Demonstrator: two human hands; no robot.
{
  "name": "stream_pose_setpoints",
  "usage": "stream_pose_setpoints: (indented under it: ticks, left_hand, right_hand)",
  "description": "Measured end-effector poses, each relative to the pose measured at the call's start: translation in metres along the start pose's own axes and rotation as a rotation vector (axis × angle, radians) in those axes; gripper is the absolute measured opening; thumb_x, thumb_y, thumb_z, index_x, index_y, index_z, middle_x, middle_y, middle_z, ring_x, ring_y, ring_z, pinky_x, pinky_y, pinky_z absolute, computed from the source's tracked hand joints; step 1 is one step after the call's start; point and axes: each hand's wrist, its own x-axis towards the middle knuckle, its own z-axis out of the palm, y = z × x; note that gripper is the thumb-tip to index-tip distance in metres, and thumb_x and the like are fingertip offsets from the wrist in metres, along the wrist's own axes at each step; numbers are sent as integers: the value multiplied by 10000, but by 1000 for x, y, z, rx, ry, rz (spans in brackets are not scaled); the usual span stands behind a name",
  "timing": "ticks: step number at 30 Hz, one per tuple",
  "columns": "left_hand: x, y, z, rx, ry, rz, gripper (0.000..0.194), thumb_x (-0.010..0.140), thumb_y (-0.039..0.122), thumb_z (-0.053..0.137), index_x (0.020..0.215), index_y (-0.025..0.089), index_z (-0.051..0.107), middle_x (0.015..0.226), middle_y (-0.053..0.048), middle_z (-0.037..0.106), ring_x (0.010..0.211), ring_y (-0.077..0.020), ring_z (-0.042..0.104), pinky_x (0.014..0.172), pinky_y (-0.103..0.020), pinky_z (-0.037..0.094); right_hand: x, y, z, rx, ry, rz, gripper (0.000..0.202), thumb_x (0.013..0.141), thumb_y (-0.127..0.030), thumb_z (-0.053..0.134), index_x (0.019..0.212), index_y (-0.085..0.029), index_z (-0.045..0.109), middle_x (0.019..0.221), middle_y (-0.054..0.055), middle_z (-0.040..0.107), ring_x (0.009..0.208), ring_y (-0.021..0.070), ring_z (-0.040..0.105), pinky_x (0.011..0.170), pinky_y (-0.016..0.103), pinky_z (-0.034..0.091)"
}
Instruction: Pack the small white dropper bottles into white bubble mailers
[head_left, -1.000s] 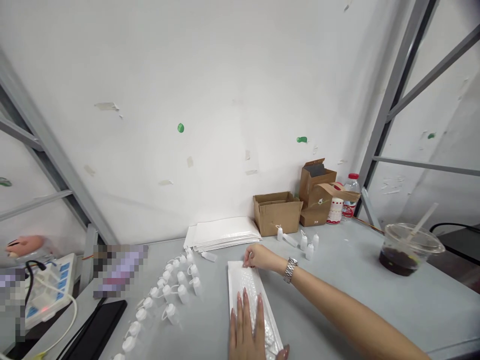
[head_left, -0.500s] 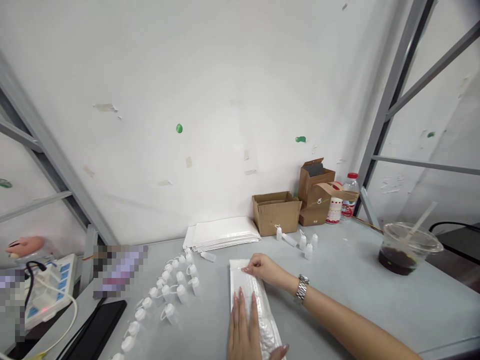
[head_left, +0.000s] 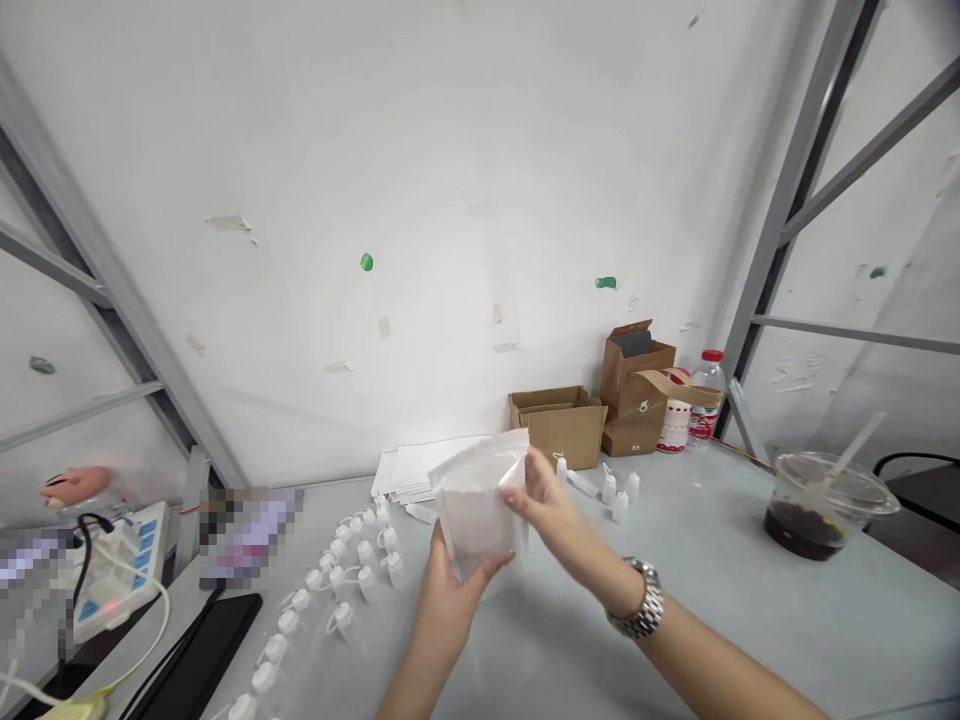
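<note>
A white padded mailer (head_left: 480, 505) is held up above the grey table, its near face turned toward me and slightly blurred. My left hand (head_left: 455, 585) grips its lower left part, with the thumb across the front near the bottom edge. On the right side, my right hand (head_left: 544, 510) pinches the mailer, thumb in front and fingers behind it; a metal watch is on that wrist. Left of my hands stand rows of small white capped squeeze bottles (head_left: 342, 622). Behind the mailer lies a stack of flat white mailers (head_left: 412, 468), partly hidden.
Along the wall stand an open cardboard box (head_left: 568, 440), a brown paper bag (head_left: 637, 400) and a red-capped bottle (head_left: 705, 395). Several small bottles (head_left: 609, 488) are before the box. A lidded cup of dark drink (head_left: 814, 515) is right; a power strip (head_left: 124, 575) and black slab (head_left: 195, 660) left.
The mailer lay flat under both hands; now it is lifted off the table and tilted up. My left hand has moved from pressing flat to gripping it. The view has shifted slightly.
</note>
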Motion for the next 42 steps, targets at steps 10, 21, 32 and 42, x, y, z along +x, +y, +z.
stream_pose_setpoints:
  ticks: [10,21,32,42]
  left_hand:
    - [10,16,-12,204,-201,-164,394,503,296,757,848,134,655,851,-83,715,845,-286,641,747,-361,500]
    - [-1,0,-22,112,-310,-282,439,599,462,680,870,117,667,847,-80,715,825,-264,642,722,-336,489]
    - [-9,33,-8,-59,-41,-48,359,541,386,736,813,157,686,804,-56,713,783,-214,637,715,-277,490]
    - [16,6,-17,48,114,-37,379,642,489,642,768,136,692,610,-5,661,602,-146,562,525,-207,428]
  right_hand:
    - [2,7,-10,61,-144,172,440,668,-474,665,997,-188,602,1031,62,642,965,226,577,815,363,478]
    - [12,-18,-45,-342,-516,34,347,846,-442,444,1066,-253,633,1072,32,637,1019,195,549,891,352,414]
    - [-26,-35,-36,-537,-277,124,170,794,-307,564,942,-244,617,781,-14,651,710,135,561,630,234,416]
    - [3,-11,-38,-470,-449,201,245,817,-384,514,776,-164,614,624,-25,507,577,91,428,523,204,340]
